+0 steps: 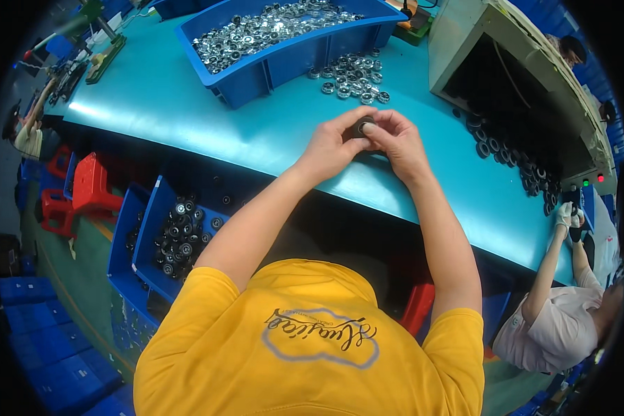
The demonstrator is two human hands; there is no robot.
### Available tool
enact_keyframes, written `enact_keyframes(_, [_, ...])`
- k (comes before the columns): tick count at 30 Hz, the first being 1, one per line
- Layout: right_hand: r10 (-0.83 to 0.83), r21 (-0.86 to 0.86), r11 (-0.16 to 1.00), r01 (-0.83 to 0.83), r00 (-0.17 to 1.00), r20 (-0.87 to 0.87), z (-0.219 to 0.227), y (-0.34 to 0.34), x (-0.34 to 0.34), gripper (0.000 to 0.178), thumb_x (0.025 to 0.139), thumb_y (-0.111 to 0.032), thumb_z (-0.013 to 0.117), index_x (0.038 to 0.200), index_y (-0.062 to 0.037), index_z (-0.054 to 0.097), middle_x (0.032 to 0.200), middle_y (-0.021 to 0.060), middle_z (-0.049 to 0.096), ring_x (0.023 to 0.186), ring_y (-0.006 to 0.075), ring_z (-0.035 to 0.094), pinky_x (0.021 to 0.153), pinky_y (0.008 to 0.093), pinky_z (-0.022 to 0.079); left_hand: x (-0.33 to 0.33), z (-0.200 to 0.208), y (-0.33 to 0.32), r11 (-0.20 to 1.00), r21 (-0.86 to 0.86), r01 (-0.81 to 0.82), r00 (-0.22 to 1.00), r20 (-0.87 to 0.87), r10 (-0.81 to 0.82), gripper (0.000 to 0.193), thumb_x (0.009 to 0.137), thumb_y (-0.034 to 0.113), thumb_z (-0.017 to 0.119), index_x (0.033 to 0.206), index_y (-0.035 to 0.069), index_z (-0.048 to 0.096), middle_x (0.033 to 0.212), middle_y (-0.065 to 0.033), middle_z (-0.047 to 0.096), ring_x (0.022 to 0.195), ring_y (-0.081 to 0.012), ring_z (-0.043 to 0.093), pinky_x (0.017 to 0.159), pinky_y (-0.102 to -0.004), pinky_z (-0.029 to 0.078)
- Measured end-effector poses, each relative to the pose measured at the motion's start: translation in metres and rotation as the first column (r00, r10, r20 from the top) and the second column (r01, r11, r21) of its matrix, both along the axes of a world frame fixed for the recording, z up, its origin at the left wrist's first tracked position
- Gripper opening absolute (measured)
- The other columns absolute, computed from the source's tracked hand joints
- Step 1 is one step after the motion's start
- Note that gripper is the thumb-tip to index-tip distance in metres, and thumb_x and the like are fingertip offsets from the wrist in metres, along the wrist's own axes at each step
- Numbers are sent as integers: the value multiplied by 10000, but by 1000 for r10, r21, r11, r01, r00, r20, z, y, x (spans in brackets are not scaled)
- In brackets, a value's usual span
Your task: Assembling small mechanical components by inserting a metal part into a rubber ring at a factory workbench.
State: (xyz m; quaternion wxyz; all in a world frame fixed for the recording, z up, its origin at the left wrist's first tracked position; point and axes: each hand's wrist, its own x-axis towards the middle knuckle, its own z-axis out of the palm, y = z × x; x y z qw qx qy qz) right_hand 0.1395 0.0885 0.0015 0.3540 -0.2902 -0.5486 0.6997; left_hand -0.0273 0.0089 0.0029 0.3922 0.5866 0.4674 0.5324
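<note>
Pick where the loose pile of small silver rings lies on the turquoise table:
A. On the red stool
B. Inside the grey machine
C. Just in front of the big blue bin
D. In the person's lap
C: the loose silver rings lie on the turquoise table right beside the blue bin, beyond both hands.

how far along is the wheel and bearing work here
Done, it seems: black wheels with metal centres fill the blue bin under the table. In hand: left hand and right hand pinch one black wheel. Left: loose bearings and a full tray.
</note>
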Motion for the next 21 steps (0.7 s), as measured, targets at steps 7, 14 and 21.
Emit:
enact_keyframes(7, [96,-78,992,-101,993,-65,3,0,0,345,984,-211,686,1240,14,629,1085,76,691,904,135,665,782,267,578,-12,-2,-1,988,-112,105,953,294,-68,592,904,35,709,1456,112,510,1090,13,664,923,-64,620,656,-215,491])
enact_keyframes(14, [72,-89,993,-78,995,-73,0,3,0,341,971,-186,700,1236,16,630,1067,71,689,880,130,659,749,263,574,-8,-1,-3,994,-86,60,958,285,-33,566,916,91,731,1430,95,493,1095,-6,676,933,-73,629,638,-217,485])
enact_keyframes(21, [64,-77,995,-70,995,-74,6,0,1,355,964,-165,703,1259,16,627,1093,78,685,896,132,654,729,268,559,-11,1,-3,994,-104,19,966,258,8,502,909,98,746,1350,76,509,1087,-27,691,932,-86,645,642,-226,488])
